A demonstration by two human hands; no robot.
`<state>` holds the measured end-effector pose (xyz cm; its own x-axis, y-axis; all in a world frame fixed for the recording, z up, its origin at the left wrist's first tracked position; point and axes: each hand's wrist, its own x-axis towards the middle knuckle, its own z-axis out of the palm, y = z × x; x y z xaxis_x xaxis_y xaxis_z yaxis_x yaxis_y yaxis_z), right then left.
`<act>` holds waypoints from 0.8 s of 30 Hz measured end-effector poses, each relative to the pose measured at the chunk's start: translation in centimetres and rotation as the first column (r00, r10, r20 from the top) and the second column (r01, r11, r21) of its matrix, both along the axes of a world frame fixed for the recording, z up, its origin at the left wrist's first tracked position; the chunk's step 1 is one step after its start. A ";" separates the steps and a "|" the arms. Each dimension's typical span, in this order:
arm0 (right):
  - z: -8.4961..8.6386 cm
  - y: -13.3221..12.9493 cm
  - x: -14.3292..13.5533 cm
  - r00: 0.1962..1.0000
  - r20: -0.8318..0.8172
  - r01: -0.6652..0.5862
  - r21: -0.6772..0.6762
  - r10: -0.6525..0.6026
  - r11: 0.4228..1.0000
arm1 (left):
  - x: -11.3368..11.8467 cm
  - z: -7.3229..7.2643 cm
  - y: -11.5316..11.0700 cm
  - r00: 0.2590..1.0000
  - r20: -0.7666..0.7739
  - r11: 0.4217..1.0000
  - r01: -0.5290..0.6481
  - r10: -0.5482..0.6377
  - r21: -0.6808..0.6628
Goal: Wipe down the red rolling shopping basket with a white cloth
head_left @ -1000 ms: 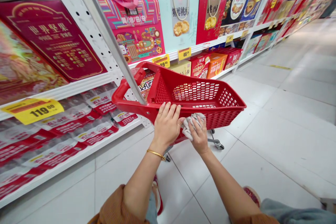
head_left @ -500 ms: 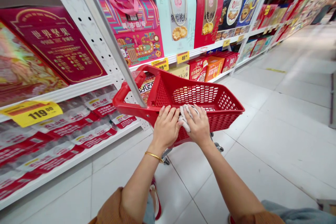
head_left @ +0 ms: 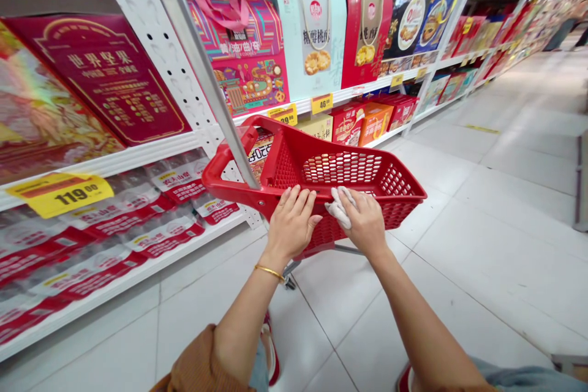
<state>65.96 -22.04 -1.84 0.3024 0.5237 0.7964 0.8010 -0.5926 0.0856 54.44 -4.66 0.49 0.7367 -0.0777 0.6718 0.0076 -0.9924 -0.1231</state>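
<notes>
A red plastic shopping cart (head_left: 399, 182) with mesh sides stands in front of me, and a metal pole rises from its handle end. My left hand (head_left: 291, 223) grips the near rim, its fingers laid over the top edge and its thumb on the outside. Farther right along the same rim, my right hand (head_left: 366, 220) presses a crumpled whitish cloth (head_left: 339, 208) against the edge. The two hands are apart. The inside of the basket looks bare where it shows.
Shelves beside the cart hold gift boxes (head_left: 312, 37) and packs of bottled drinks (head_left: 160, 220) under yellow price tags (head_left: 62, 193). White tiled floor (head_left: 459, 294) stretches away to the right. A person's legs (head_left: 558, 33) show far down the aisle.
My right hand has slid the cloth rightward along the rim, away from my left hand. My left hand stays at nearly the same spot. The view has shifted slightly.
</notes>
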 end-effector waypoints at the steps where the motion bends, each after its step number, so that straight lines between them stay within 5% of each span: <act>1: 0.1 0.0 0.0 1.000 -0.010 0.003 -0.011 -0.003 1.000 | 0.0 -0.1 -0.1 1.000 0.001 1.000 -0.014 0.014 0.002; 13: -0.2 0.9 -2.9 0.996 -0.065 0.053 -0.021 -0.054 0.998 | 0.7 -1.2 -2.4 0.993 -0.096 0.998 0.065 -0.067 -0.026; 24: -2.4 2.7 -5.3 0.994 0.075 0.066 0.098 -0.073 0.993 | -1.0 -1.0 -0.6 0.975 -0.181 0.992 0.122 -0.126 -0.030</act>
<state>60.67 -19.29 -4.19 0.2698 0.4246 0.8642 0.7506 -0.6549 0.0875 53.40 -5.25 -0.52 0.8322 -0.1650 0.5294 -0.1366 -0.9863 -0.0926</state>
